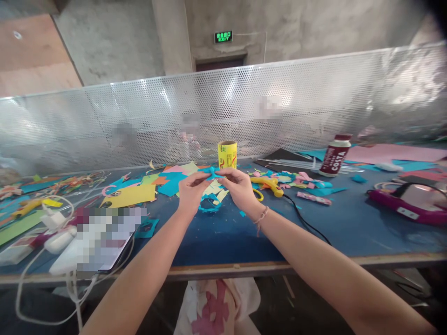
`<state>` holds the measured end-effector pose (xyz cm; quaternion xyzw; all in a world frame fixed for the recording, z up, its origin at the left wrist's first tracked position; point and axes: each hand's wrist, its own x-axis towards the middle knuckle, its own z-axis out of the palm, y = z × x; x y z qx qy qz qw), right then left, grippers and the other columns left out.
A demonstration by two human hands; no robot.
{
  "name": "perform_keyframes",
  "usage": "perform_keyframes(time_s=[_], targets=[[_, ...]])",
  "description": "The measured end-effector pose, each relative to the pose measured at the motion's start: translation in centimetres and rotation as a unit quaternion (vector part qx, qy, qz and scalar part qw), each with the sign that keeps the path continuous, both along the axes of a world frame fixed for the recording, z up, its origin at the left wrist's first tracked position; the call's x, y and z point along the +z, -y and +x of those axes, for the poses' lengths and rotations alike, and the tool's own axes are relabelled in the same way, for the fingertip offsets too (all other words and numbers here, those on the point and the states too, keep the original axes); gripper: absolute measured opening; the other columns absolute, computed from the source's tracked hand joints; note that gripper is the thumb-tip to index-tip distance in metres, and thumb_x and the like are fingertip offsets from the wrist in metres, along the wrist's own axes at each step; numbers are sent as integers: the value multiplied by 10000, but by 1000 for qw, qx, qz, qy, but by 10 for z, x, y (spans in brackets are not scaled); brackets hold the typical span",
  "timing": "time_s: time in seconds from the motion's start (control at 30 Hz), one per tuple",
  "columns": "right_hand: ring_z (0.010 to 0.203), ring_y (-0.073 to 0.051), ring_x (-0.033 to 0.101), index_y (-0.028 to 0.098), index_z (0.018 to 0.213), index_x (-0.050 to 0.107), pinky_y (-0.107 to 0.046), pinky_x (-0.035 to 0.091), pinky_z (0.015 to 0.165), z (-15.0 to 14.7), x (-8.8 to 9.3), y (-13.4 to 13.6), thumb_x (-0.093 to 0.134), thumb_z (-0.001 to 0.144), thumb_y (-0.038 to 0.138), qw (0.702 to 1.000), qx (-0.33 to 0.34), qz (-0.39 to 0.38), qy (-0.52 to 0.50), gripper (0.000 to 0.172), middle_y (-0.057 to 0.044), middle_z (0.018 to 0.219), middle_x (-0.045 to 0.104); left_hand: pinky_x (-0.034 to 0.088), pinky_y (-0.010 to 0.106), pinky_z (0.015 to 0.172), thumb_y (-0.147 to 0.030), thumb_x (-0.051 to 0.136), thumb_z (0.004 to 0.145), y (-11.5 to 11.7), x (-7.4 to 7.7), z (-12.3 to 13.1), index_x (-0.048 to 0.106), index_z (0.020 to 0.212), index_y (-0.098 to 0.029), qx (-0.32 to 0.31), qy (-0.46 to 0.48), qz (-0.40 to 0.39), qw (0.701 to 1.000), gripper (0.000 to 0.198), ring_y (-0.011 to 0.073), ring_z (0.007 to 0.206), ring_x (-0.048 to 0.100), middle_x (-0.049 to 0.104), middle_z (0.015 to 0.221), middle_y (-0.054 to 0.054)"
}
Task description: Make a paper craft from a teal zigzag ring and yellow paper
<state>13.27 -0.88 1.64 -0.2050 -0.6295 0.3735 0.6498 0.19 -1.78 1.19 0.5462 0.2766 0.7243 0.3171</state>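
Blue-topped, the desk (223, 246) lies nearest in my remote view. Above it, I have the left hand (193, 188) and the right hand (239, 186) drawn close, thumbs and fingertips pinching a small blue piece (213, 173) from both sides. I judge its middle already gathered or folded; the fingers cover too much for me to tell what shaping is left, and it isn't set down yet. Beneath lies a cut blue scrap (209, 203). To the right rests a yellow corded tool (274, 187), probably a glue gun. Farther off, a yellow roll (227, 156) stands upright, then a perforated metal screen (216, 102) and a lit exit sign (223, 36).
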Motion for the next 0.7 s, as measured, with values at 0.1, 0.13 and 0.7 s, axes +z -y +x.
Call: perform_keyframes(time_s=[0.1, 0.13, 0.7], targets=[[738, -134, 583, 210, 742, 650, -301, 481, 687, -1, 0, 2, 653, 668, 254, 999, -30, 16, 6, 86, -4, 762, 644, 488, 309, 725, -243, 724, 568, 2, 1, 1, 690, 712, -190, 18, -11, 3, 1000, 157, 151, 738, 611, 664, 772, 17], [730, -132, 580, 210, 733, 649, -298, 480, 679, -1, 0, 2, 648, 674, 252, 999, -39, 24, 8, 72, -4, 757, 642, 487, 308, 724, -245, 722, 572, 3, 1, 2, 690, 715, -190, 21, -15, 5, 1000, 156, 152, 741, 610, 664, 773, 17], [785, -136, 587, 211, 821, 658, -307, 486, 724, 2, -1, 1, 536, 733, 237, 999, -22, 3, 37, 153, -17, 855, 650, 482, 303, 737, -174, 641, 624, -4, -4, -2, 677, 777, -198, 10, -40, 2, 999, 159, 144, 747, 610, 664, 797, 14]])
